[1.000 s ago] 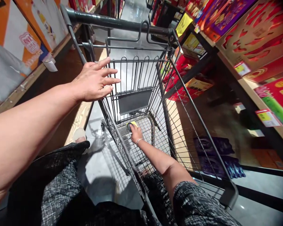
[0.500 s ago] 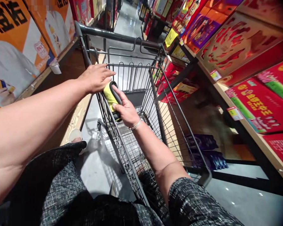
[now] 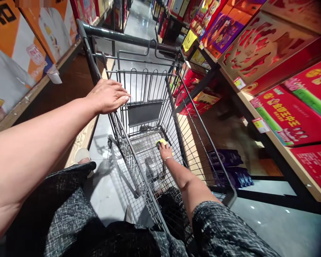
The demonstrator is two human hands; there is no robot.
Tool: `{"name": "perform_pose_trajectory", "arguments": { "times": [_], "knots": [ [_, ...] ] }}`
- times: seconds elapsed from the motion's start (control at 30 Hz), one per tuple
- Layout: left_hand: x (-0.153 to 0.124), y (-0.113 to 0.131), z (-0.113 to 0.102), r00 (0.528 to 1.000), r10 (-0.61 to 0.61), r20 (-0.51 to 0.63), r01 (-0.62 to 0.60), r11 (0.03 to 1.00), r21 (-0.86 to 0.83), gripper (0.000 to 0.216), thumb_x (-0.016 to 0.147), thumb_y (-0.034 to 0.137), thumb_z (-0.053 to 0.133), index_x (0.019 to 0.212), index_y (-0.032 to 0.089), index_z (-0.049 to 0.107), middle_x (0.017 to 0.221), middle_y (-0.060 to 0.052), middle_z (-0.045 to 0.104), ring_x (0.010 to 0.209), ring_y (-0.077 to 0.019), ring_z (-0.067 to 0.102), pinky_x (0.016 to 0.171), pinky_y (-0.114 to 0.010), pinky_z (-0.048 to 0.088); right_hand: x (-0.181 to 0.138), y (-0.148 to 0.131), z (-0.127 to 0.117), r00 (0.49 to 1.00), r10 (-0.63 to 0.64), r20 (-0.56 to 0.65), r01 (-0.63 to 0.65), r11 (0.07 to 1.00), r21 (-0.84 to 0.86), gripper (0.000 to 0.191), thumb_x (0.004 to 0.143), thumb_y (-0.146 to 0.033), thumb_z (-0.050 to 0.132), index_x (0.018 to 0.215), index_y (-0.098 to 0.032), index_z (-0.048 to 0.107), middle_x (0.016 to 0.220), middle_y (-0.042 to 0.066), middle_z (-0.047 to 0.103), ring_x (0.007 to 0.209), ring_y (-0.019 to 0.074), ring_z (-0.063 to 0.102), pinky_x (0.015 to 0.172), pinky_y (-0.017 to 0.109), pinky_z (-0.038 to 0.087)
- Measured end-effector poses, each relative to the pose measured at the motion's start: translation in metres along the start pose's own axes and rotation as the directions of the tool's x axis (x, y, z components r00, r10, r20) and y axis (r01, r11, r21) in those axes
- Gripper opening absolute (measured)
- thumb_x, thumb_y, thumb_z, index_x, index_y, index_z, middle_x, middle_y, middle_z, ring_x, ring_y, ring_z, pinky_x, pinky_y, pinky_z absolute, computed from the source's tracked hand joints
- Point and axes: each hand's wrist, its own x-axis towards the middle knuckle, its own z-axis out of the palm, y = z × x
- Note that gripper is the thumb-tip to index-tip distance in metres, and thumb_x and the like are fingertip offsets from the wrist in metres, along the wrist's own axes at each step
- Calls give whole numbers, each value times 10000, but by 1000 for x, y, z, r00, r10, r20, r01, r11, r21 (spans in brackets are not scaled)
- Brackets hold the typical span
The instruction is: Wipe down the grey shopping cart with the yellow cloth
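Observation:
A dark metal shopping cart (image 3: 135,142) stands in front of me. My left hand (image 3: 108,95) lies palm down over its left top rail, fingers stretched out toward the inside of the basket and holding nothing. Deep in the basket, my right hand (image 3: 166,151) is closed on a yellow cloth with dark edging (image 3: 160,142), low by the wire floor. Most of the cloth is hidden under the fingers. A grey panel (image 3: 145,113) is fixed to the wire end of the cart, below its handle bar (image 3: 128,35).
Shelves with red boxes (image 3: 280,110) and gold boxes (image 3: 262,50) run along the right. Orange cartons (image 3: 40,46) fill the left shelf. Dark purple packs (image 3: 227,167) lie low on the right. An aisle floor (image 3: 141,16) stretches beyond the cart.
My right hand has moved from the left rail down into the basket with the yellow cloth. My left hand stays at the rail, its fingers closer together. The view has shifted slightly.

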Motion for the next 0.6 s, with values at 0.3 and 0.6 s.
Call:
{"name": "perform_pose_trajectory", "arguments": {
  "times": [0.3, 0.6],
  "knots": [
    [-2, 10, -16, 995, -65, 69, 66, 998, -8, 747, 916, 649, 131, 1287, 235, 629, 1284, 34, 645, 1329, -253, 411, 1127, -519, 256, 35, 40, -174, 920, -9, -391, -101, 960, -262, 526, 972, -119, 215, 1429, -138, 476, 1596, 167, 190, 1351, 353, 154, 996, 648, 168],
    [-31, 38, -6, 992, 95, 89, -90, 994, -57, 514, 914, 562, 309, 1116, 321, 717, 1167, 26, 699, 1268, -263, 510, 1132, -469, 249, 3, 35, -66, 995, 97, -13, -96, 936, -338, 525, 952, -91, 291, 1431, -170, 492, 1574, 145, 288, 1268, 293, 311, 1019, 524, 276]
  ]
}}
